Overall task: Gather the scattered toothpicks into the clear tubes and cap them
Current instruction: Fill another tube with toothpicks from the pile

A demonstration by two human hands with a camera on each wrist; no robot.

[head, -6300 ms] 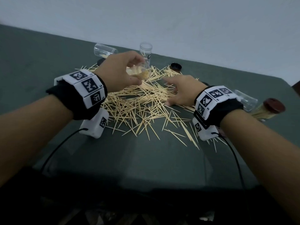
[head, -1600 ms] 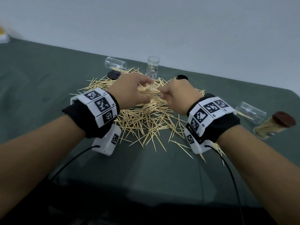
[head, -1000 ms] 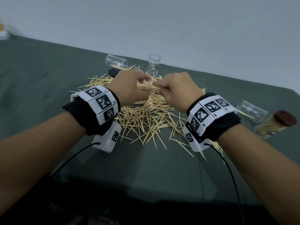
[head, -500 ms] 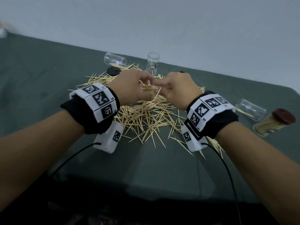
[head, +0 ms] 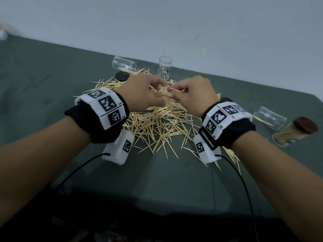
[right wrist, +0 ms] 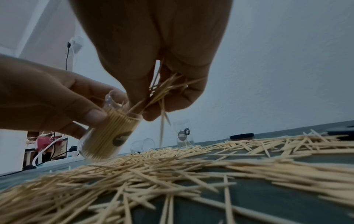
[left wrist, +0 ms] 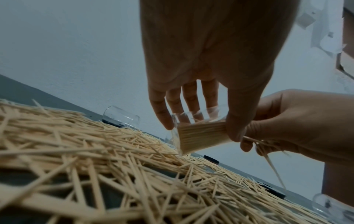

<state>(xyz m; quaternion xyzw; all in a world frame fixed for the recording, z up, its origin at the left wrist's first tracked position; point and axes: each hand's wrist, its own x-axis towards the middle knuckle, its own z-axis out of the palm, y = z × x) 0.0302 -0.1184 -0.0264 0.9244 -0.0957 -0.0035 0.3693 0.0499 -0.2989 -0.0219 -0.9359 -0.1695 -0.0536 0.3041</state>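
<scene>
Loose toothpicks (head: 157, 123) lie in a wide heap on the dark green cloth. Just above the heap, my left hand (head: 158, 91) grips a clear tube (left wrist: 201, 136) by its sides, thumb against fingers. The tube is tilted with its mouth toward the right and packed with toothpicks (right wrist: 107, 136). My right hand (head: 174, 90) pinches a small bundle of toothpicks (right wrist: 162, 92), whose ends reach the tube's mouth. A few of them hang loose below the fingers. In the head view both hands hide most of the tube.
An upright clear tube (head: 164, 67) holding a few toothpicks stands behind the hands. Another tube (head: 124, 65) lies on its side at the back left, beside a black cap (head: 122, 76). At the right lie an open tube (head: 270, 120) and a full tube with a dark red cap (head: 293, 133).
About six seconds ago my right hand rested on the heap. It has since lifted a bundle of toothpicks to the tube's mouth. Over the last second both hands stayed together above the heap.
</scene>
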